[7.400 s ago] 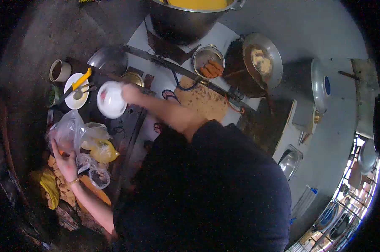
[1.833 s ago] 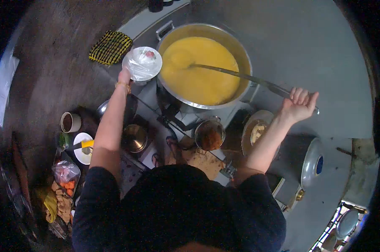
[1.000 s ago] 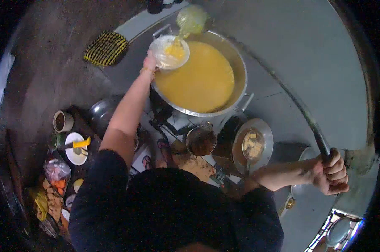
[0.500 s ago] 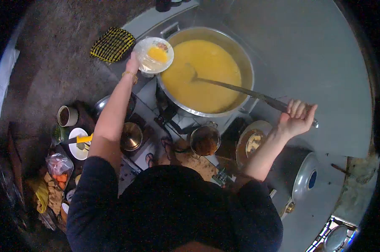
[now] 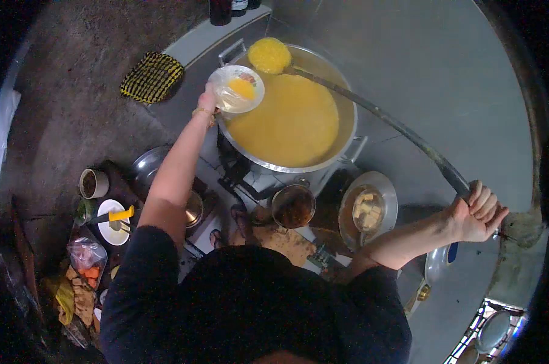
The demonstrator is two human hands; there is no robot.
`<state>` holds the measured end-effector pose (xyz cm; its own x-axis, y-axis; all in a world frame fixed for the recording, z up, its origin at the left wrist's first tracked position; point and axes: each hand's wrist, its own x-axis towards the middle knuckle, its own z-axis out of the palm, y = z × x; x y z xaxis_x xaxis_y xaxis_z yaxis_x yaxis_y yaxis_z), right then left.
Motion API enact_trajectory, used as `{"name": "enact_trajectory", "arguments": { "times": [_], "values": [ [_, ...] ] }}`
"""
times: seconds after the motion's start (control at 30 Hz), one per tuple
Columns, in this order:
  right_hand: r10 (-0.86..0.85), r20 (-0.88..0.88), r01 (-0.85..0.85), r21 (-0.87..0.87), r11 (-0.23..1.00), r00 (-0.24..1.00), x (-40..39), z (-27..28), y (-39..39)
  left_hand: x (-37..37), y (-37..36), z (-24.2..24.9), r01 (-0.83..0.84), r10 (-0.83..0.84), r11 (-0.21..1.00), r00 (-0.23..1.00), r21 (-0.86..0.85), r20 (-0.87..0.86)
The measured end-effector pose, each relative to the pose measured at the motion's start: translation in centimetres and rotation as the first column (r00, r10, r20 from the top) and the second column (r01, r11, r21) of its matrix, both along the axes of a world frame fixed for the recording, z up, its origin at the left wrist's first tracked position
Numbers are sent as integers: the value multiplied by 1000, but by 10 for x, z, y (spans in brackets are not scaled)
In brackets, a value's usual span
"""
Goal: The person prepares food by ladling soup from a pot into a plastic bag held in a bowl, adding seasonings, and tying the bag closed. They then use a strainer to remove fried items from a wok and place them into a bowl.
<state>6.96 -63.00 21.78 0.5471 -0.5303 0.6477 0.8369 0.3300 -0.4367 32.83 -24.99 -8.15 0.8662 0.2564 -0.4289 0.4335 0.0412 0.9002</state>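
Observation:
A large metal pot (image 5: 352, 115) holds yellow soup (image 5: 292, 130). My right hand (image 5: 476, 213) is closed around the far end of a long-handled ladle (image 5: 396, 124). The ladle's bowl, filled with a lumpy yellow mass (image 5: 269, 56), is raised over the pot's far left rim. In my left hand (image 5: 208, 101), gripped by its edge, is a white plate (image 5: 223, 100) with a floral pattern. Some yellow food (image 5: 243, 88) lies on the plate, which seems covered by clear plastic. The plate is held over the pot's left side, just below the ladle's bowl.
A black-and-yellow woven item (image 5: 152, 77) lies left of the pot. Nearer me are a small pot (image 5: 294, 206), a wide pan (image 5: 391, 193) with pale pieces, and a white bowl (image 5: 118, 233) with a yellow-handled knife (image 5: 121, 214). Dark bottles (image 5: 220, 12) stand on the far ledge.
The ladle's bowl has risen out of the soup, full, to the far left rim. My right hand has moved right and toward me. The plate has shifted slightly right and nearer.

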Motion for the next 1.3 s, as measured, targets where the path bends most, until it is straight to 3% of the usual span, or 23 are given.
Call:
{"name": "enact_trajectory", "arguments": {
  "times": [0.1, 0.17, 0.2, 0.23, 0.37, 0.4, 0.43, 0.57, 0.63, 0.67, 0.7, 0.73, 0.77, 0.8, 0.83, 0.9, 1.03, 1.13, 1.23, 1.3],
  "values": [
    [14, 43, -11, -67, 998, 999, -7, 7, 9, 8, -15, -6, 41, -40, 998, 999, -52, 22],
    [214, 123, -186, -207, 960, 969, -12, 10, 22, 10, -22, -7, 42, -43, 998, 999, -47, -27],
    [146, 165, -101, -254, 962, 976, -18, 7, 22, 10, -24, -4, 32, -32, 999, 999, -27, -8],
    [260, 205, -182, -337, 924, 944, -18, 9, 26, 9, -24, -1, 20, -20, 1000, 1000, -6, 13],
    [211, 271, -114, -336, 935, 939, -27, 15, 28, 22, -15, -22, 32, -33, 999, 999, -42, -4],
    [201, 283, -107, -317, 942, 938, -26, 16, 28, 23, -13, -23, 0, 0, 993, 1000, -122, 2],
    [212, 274, -120, -316, 941, 938, -22, 14, 30, 20, -10, -26, -33, 35, 979, 999, -200, 5],
    [-12, 214, 124, -519, 846, 977, 23, -32, 76, 5, 5, 14, -24, 25, 992, 1000, -126, 10],
    [29, 61, 12, -578, 816, 998, 48, -64, 98, -3, 16, 30, 27, -29, 998, 999, 52, 41],
    [76, -21, -73, -590, 804, 997, 60, -77, 105, 1, 21, 20, -2, -3, 999, 992, 39, 123],
    [192, -108, -219, -573, 790, 975, 70, -83, 107, 2, 27, 19, -3, -2, 999, 992, 42, 124],
    [194, -107, -220, -570, 792, 975, 76, -88, 104, 3, 33, 17, 6, -15, 996, 995, 88, 99],
    [84, -188, -144, -332, 932, 979, 80, -91, 96, 3, 39, 16, 17, -27, 991, 997, 134, 73],
    [-1, -292, -23, -80, 997, 956, 82, -91, 87, 5, 45, 8, -30, 6, 975, 994, 218, 110],
    [-1, -293, -23, -79, 997, 956, 83, -89, 75, 5, 49, -1, -30, 6, 975, 994, 220, 109],
    [-134, -382, 166, 52, 985, 915, 84, -83, 48, -1, 52, -4, -62, 54, 988, 997, 139, 61],
    [-160, -318, 205, 112, 972, 935, 59, -61, 27, -9, 54, -3, -43, 36, 988, 998, 146, 54],
    [-175, -237, 194, 62, 979, 956, 38, -33, 22, -9, 48, -2, -3, -9, 983, 998, 185, 65],
    [-106, -83, 110, 49, 993, 991, 21, -9, 16, -9, 40, 0, 44, -48, 987, 999, 157, 26],
    [48, 31, -47, -28, 998, 998, 8, 4, 7, -9, 28, 1, -17, 9, 988, 999, 156, 50]
  ]
}}
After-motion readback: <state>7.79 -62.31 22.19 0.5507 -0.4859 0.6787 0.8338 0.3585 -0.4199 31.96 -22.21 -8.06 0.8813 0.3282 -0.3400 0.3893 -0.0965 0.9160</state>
